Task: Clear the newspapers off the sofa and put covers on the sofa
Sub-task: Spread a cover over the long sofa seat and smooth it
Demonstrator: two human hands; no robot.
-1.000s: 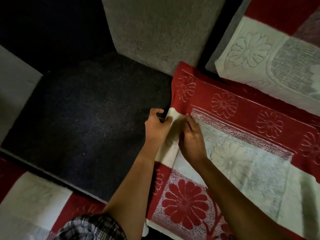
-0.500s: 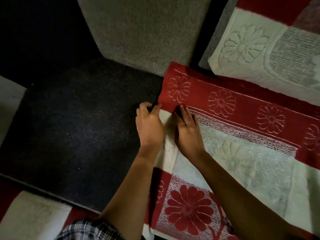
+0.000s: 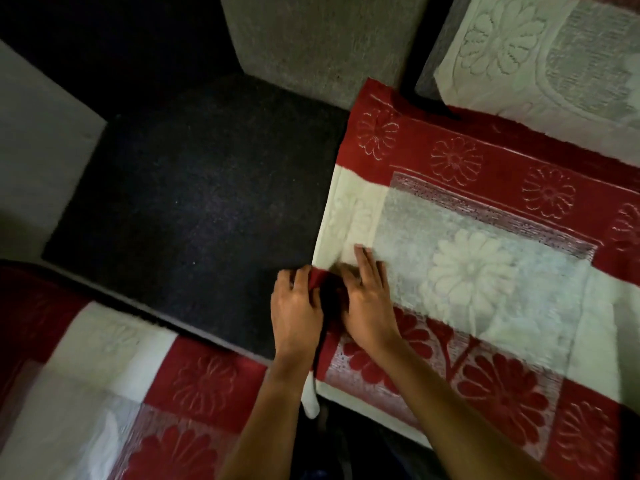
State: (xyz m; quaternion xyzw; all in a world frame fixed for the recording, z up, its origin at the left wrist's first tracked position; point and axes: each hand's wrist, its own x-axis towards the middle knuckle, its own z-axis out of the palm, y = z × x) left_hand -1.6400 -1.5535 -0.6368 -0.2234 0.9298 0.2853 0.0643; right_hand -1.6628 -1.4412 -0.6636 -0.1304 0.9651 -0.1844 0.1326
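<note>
A red and cream flowered sofa cover [image 3: 485, 258] lies spread over the right seat cushion. Its left edge runs along the gap beside a bare dark seat cushion [image 3: 194, 216]. My left hand [image 3: 296, 313] pinches a red fold of that edge between curled fingers and thumb. Just to its right, my right hand [image 3: 369, 299] presses flat on the cover with straight fingers. No newspapers are in view.
A grey back cushion [image 3: 311, 39] stands behind the dark seat. Another covered back cushion [image 3: 540, 60] is at the top right. A second flowered cover [image 3: 114, 393] lies over the seat at the lower left. A pale surface [image 3: 34, 161] is at the far left.
Both hands have slid down the cover's left edge toward me, from the red upper band to the lower red section. The right hand has flattened onto the cloth.
</note>
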